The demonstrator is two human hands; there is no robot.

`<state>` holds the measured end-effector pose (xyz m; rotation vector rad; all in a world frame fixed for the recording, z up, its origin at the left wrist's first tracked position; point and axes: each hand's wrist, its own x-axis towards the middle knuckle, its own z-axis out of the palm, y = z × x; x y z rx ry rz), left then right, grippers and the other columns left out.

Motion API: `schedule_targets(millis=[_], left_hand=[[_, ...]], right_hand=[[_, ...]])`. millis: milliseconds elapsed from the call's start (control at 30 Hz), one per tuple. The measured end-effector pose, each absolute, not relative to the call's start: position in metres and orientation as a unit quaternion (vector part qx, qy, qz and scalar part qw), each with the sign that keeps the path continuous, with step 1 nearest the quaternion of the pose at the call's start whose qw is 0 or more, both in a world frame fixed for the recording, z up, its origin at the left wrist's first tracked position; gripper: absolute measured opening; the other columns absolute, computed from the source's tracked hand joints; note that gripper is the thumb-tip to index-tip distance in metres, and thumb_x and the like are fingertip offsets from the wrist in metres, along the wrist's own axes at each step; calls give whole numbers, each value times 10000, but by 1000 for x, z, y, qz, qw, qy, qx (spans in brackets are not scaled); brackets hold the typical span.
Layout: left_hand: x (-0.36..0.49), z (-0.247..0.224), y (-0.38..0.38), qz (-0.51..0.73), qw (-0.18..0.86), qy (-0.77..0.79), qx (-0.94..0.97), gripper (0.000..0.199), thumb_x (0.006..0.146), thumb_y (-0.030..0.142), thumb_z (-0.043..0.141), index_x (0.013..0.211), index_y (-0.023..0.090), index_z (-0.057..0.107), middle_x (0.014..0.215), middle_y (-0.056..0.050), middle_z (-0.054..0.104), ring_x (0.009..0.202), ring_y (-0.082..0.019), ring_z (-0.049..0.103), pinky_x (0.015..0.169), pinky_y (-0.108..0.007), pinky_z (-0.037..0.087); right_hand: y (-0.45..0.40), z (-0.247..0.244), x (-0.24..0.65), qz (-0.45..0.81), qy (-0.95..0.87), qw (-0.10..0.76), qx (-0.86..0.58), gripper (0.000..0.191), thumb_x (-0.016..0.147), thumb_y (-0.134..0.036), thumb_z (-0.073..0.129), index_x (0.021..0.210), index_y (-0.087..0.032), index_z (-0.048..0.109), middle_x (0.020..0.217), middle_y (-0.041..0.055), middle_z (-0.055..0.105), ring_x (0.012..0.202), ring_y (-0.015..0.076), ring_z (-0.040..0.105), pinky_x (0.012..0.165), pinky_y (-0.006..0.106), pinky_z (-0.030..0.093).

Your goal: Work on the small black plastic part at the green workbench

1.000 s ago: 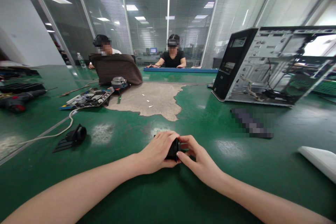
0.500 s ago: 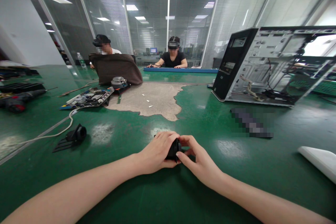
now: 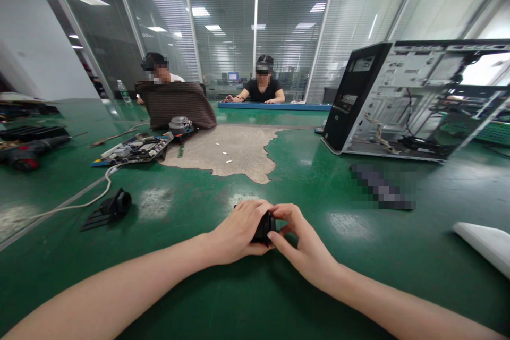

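Note:
A small black part (image 3: 263, 228) is between my two hands, low over the green table (image 3: 191, 297) near the middle of the view. My left hand (image 3: 241, 228) is wrapped over its left side and top, hiding much of it. With thumb and fingertips, my right hand (image 3: 297, 236) grips the part's right end. The part's full shape cannot be made out. Another black piece (image 3: 115, 204), with a round ring and a slatted base, lies on the table to the left.
A circuit board (image 3: 137, 149) and brown cloth (image 3: 175, 103) are at the back left, with a pale cable (image 3: 107, 183). An open computer case (image 3: 358, 101) stands at the right. A white object (image 3: 486, 244) lies at the right edge. Two people sit across the table.
My right fingers have shifted very slightly on the black part. My left hand keeps its place. Across the table, one person's hand has moved a little.

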<state>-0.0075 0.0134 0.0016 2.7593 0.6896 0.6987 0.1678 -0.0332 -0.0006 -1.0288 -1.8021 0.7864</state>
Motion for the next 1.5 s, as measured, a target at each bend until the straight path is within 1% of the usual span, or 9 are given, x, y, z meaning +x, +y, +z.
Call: schedule_targets(millis=[200, 333, 467, 567, 667, 867, 1100, 1267, 1500], left_hand=[[-7, 3, 13, 237, 108, 240, 935, 630, 699, 214, 614, 1215, 189, 254, 1185, -113, 438, 1077, -254, 427, 912, -418, 346], [-8, 2, 14, 237, 107, 236, 936, 649, 688, 202, 614, 1225, 189, 249, 1193, -109, 435, 1100, -253, 412, 928, -418, 334], [-8, 1, 15, 244, 106, 235, 935, 653, 695, 216, 612, 1233, 197, 241, 1203, -105, 434, 1105, -247, 412, 933, -414, 334], [-7, 0, 14, 248, 106, 237, 933, 647, 703, 248, 615, 1233, 203, 246, 1201, -106, 438, 1101, -254, 420, 928, -420, 340], [-7, 1, 14, 247, 110, 236, 934, 641, 708, 253, 616, 1230, 205, 247, 1196, -106, 440, 1095, -255, 425, 921, -422, 346], [-7, 3, 14, 238, 105, 242, 935, 629, 702, 229, 617, 1214, 186, 254, 1182, -118, 440, 1082, -260, 429, 917, -428, 346], [-8, 1, 14, 242, 107, 235, 935, 655, 705, 228, 611, 1235, 201, 227, 1208, -109, 427, 1110, -256, 409, 929, -424, 336], [-7, 3, 13, 244, 106, 236, 935, 640, 711, 241, 615, 1225, 200, 237, 1198, -111, 437, 1098, -258, 420, 926, -422, 342], [-6, 4, 13, 237, 102, 240, 936, 633, 704, 234, 622, 1212, 178, 249, 1180, -123, 438, 1084, -262, 429, 918, -426, 351]], right_hand=[[-33, 2, 167, 377, -712, 399, -439, 261, 809, -154, 490, 1061, -195, 439, 995, 62, 567, 849, 164, 581, 662, 295, 520], [-35, 3, 168, 303, -743, 418, -427, 302, 765, -127, 525, 1043, -217, 449, 1021, 62, 537, 898, 183, 550, 658, 292, 507], [-36, 2, 169, 244, -767, 430, -409, 190, 786, -138, 505, 952, -229, 485, 1071, 69, 494, 955, 192, 513, 727, 314, 488], [-35, 0, 169, 272, -749, 446, -408, 137, 803, -150, 489, 917, -223, 479, 1036, 61, 497, 948, 185, 520, 711, 301, 497], [-32, -1, 169, 315, -721, 451, -421, 214, 790, -148, 506, 987, -213, 452, 1011, 58, 509, 946, 185, 536, 705, 302, 509], [-32, 0, 167, 386, -705, 401, -440, 242, 814, -170, 495, 1047, -197, 438, 979, 54, 559, 866, 167, 577, 694, 306, 516], [-36, 0, 169, 251, -763, 431, -410, 212, 788, -141, 513, 978, -227, 476, 1080, 67, 484, 975, 192, 512, 739, 313, 496], [-33, -2, 169, 304, -730, 448, -418, 244, 793, -134, 498, 1013, -225, 447, 1033, 57, 498, 964, 183, 524, 708, 295, 512], [-33, 0, 168, 353, -721, 403, -439, 265, 810, -152, 490, 1067, -203, 447, 1011, 57, 551, 873, 170, 567, 671, 296, 519]])
